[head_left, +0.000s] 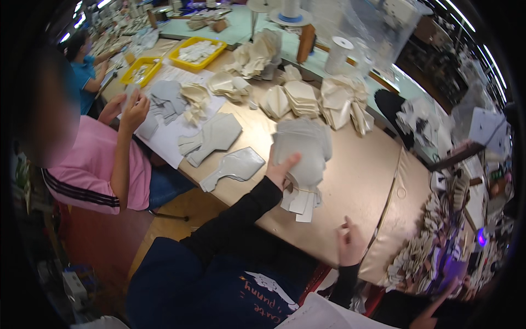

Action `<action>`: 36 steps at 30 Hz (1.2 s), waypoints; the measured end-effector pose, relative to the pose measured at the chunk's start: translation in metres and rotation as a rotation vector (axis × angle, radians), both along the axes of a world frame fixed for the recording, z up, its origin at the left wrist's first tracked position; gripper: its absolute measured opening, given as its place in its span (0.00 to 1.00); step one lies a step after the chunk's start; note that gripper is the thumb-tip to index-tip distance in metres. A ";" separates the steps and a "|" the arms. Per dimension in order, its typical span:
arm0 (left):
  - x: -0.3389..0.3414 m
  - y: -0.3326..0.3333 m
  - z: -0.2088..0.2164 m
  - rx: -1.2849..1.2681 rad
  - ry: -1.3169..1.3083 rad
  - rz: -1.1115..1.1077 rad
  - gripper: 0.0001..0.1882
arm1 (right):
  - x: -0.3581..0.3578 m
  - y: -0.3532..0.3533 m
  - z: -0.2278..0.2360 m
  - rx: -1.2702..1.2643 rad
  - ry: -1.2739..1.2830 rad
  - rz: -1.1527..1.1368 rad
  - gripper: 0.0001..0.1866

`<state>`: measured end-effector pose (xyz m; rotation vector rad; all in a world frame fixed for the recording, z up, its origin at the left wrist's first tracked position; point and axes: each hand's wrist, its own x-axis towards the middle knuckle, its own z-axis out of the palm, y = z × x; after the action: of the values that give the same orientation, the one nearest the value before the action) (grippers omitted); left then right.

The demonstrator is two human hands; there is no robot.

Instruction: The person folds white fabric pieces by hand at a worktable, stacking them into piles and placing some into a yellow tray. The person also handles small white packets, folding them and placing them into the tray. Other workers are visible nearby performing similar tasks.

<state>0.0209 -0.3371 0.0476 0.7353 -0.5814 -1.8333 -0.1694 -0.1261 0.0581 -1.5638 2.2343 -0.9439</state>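
Note:
My left hand (280, 169) is closed on a thick stack of grey cut pieces (301, 143), its thumb lying across the top piece. The stack is held over the tan table and is slightly blurred. White paper slips (300, 204) hang from its narrow near end. To the right, by the table's near edge, my right hand (350, 242) is empty, one finger stretched out and the others loosely bent. Left of the stack lie a flat grey piece bundle (234, 166) with a narrow tail and a larger grey bundle (215, 137).
Cream piece bundles (298, 97) line the table's far side. Two yellow trays (174, 56) (125, 77) stand at the far left. A person in a pink shirt (101, 162) sits close on my left, handling a piece. A seam (390, 192) crosses the table at right.

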 end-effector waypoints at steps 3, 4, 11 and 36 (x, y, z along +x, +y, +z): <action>-0.017 -0.005 -0.005 -0.208 -0.256 0.051 0.40 | 0.048 -0.009 -0.027 0.024 0.072 0.400 0.09; -0.023 -0.010 -0.010 -0.226 -0.349 0.041 0.41 | 0.054 -0.011 -0.028 -0.090 0.037 0.363 0.07; -0.022 -0.062 -0.047 0.191 -0.297 0.065 0.49 | 0.018 -0.018 0.001 -0.208 -0.181 -0.310 0.04; 0.169 -0.405 -0.061 -0.129 -0.799 0.593 0.43 | -0.023 0.023 -0.073 0.038 -0.016 -0.332 0.24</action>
<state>0.1900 -0.7418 -0.0136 1.3881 -0.8595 -0.9068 -0.1921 -0.1028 -0.0153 -1.1852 2.5331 -0.9844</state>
